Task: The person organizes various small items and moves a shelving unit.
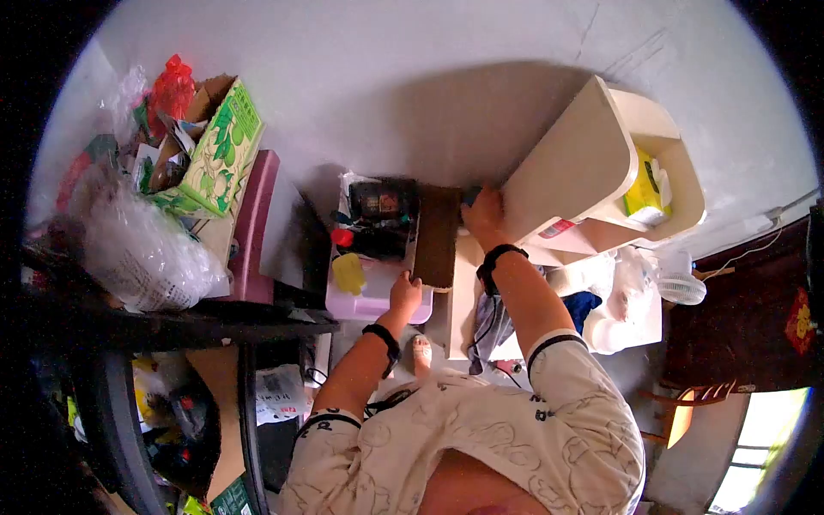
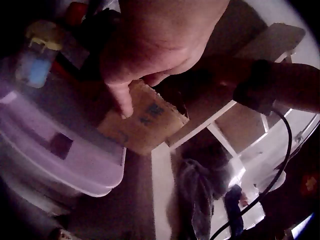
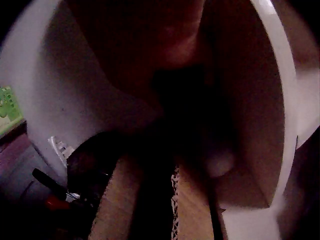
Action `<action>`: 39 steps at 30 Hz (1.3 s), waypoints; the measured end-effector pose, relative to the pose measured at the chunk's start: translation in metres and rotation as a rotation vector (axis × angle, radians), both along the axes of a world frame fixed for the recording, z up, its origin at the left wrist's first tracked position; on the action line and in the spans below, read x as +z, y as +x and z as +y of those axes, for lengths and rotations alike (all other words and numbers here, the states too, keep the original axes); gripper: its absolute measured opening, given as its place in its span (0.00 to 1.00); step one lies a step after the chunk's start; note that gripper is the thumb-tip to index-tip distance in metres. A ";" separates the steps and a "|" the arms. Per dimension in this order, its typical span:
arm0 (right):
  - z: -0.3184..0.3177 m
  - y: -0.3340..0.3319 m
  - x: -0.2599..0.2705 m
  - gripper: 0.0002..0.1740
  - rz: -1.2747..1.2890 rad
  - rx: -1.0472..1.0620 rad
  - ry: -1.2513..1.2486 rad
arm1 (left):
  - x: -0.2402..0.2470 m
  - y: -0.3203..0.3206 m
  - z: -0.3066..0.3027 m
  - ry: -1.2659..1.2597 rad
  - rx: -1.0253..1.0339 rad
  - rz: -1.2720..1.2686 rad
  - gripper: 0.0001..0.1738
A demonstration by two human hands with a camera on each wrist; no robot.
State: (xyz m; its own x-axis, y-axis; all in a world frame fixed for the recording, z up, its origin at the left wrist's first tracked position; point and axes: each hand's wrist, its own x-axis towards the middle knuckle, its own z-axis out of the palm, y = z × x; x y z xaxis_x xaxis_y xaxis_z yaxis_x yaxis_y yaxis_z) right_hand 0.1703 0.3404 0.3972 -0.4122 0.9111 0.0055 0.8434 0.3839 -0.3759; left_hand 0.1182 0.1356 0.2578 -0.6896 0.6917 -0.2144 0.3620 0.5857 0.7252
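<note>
A narrow brown cardboard box [image 1: 438, 239] stands between a lilac plastic bin [image 1: 378, 307] and a cream shelf unit [image 1: 566, 154]. My left hand [image 1: 406, 296] grips its near edge, a finger lying down the outer face with dark writing in the left wrist view. At the box's far end, beside the shelf, my right hand [image 1: 485, 215] holds a small dark object [image 1: 469, 196] whose kind I cannot tell. The right wrist view has this hand over the box's dark opening, between its cardboard walls [image 3: 195, 205], with the fingers mostly in shadow.
The bin holds a yellow-lidded container [image 1: 348, 274], a red-capped bottle [image 1: 342, 238] and dark packages. Left stands a green printed carton [image 1: 227, 150] beside plastic bags [image 1: 142, 240]. A yellow pack [image 1: 645, 190] sits in the shelf; a white fan [image 1: 682, 287] is further right.
</note>
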 end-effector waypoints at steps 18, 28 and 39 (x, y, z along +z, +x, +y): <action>-0.102 0.079 -0.001 0.21 0.446 0.469 0.416 | 0.045 -0.020 -0.110 0.079 0.226 0.181 0.24; -0.138 0.216 -0.057 0.12 0.306 0.107 0.140 | -0.001 -0.075 -0.118 -0.026 0.421 0.109 0.36; -0.143 0.304 -0.064 0.12 0.301 -0.161 0.069 | 0.035 -0.027 -0.081 -0.040 0.425 0.218 0.60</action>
